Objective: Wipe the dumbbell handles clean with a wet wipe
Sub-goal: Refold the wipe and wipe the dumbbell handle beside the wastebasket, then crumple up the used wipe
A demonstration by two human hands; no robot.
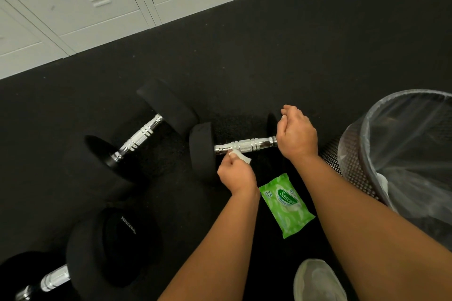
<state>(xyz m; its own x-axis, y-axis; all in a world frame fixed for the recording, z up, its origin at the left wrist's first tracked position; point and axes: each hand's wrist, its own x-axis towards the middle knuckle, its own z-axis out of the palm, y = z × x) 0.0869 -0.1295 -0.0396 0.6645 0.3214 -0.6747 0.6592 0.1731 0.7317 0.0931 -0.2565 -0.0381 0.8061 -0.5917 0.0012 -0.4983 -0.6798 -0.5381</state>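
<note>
Black gym floor [244, 68]: my left grip [236, 176] pinches a wet wipe [241, 155] on the handle [247, 145]; my right grip [297, 134] clasps that dumbbell [201, 151] by its end.

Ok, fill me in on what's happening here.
A person is cleaning a dumbbell on a dark gym floor. Their left hand pinches a white wipe against its chrome handle, near the left weight, while their right hand holds the right end. A green pack of wipes lies on the near side of it, beside a lined mesh bin. Two other dumbbells lie to the left, untouched.
</note>
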